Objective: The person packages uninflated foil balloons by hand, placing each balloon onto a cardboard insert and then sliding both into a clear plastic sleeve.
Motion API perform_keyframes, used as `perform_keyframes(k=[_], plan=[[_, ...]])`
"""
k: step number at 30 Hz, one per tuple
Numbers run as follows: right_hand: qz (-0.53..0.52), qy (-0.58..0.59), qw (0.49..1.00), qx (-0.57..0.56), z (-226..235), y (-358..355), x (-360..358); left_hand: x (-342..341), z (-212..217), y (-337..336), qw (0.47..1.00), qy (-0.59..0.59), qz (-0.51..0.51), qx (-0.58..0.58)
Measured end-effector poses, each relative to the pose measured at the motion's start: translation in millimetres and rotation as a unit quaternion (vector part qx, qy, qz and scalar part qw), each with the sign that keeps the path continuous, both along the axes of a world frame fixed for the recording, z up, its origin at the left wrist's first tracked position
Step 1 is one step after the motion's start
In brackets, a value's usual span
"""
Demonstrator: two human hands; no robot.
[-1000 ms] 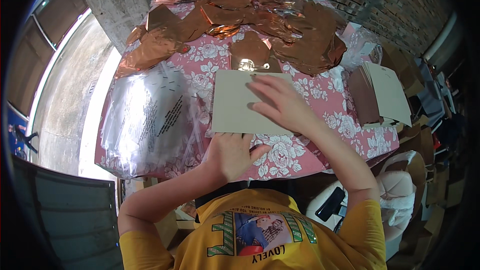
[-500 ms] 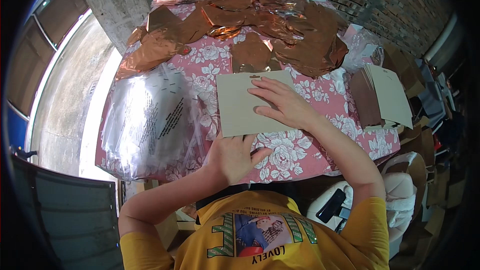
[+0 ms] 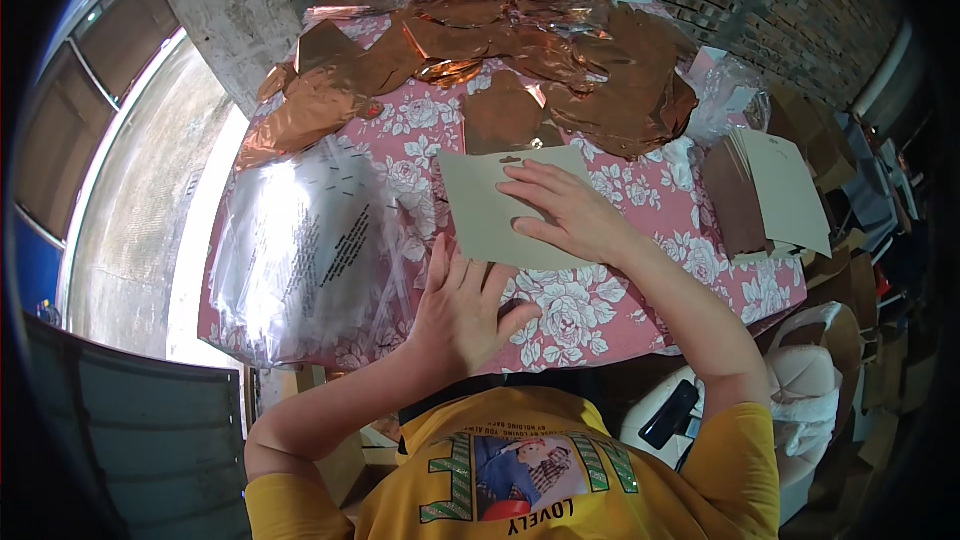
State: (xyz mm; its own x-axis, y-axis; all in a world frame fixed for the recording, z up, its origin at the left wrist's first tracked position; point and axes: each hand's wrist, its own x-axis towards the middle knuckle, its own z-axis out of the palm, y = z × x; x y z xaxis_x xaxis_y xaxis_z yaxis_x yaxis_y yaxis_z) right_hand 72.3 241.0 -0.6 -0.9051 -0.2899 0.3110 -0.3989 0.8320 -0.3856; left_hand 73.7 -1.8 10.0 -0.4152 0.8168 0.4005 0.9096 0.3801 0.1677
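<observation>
A beige backing card (image 3: 477, 202) with a hang hole near its far edge lies in front of me. Flat across its right half rests my right hand (image 3: 560, 208), fingers stretched out and nothing gripped. At the card's near left corner is my left hand (image 3: 462, 302), its fingers pointing away from me and its thumb spread out to the right. Those fingertips meet or nearly meet the card's edge; I cannot tell whether they press on it. Just beyond the card sits a copper-coloured foil piece (image 3: 503, 118).
Clear plastic bags (image 3: 300, 250) are heaped at the left of the flowered tablecloth (image 3: 570, 315). Copper foil pieces (image 3: 620, 70) cover the far side. More beige and brown cards (image 3: 785, 190) stand stacked at the right. A phone (image 3: 668, 413) lies beside me on a pale seat.
The card's near left corner has shifted right and a little away from me. My left fingers have slid out from the card's edge and now show more fully. My right hand stays on the card.
</observation>
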Motion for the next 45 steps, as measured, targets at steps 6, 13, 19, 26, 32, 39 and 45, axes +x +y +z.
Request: perform_keyframes(k=[6,13,19,26,32,39,45], plan=[[0.005,0.009,1.000,0.012,-2.3,0.3,-0.1,1.6,0.9,-8.7,1.000,-0.012,-0.006,0.022],[0.019,0.026,0.999,0.021,-2.8,4.2,-1.5,5.8,-2.9,-14.3,1.000,-0.013,0.007,-0.017],[0.012,0.032,0.999,0.029,-0.9,3.1,-0.9,9.0,5.2,-20.4,0.998,-0.058,0.016,-0.036],[-0.013,0.023,0.999,0.037,-1.5,6.5,4.7,-58.4,79.4,-35.2,0.956,-0.276,0.097,-0.038],[0.000,0.024,0.998,0.055,1.5,-0.5,2.4,-185.4,19.4,43.1,0.931,-0.312,0.190,-0.015],[-0.009,0.017,0.999,0.047,0.8,0.8,3.7,-206.0,7.0,86.2,0.892,-0.413,0.180,0.029],[-0.006,0.013,0.999,0.041,-0.3,2.9,0.6,-207.2,15.0,83.5,0.707,-0.683,-0.026,0.183]])
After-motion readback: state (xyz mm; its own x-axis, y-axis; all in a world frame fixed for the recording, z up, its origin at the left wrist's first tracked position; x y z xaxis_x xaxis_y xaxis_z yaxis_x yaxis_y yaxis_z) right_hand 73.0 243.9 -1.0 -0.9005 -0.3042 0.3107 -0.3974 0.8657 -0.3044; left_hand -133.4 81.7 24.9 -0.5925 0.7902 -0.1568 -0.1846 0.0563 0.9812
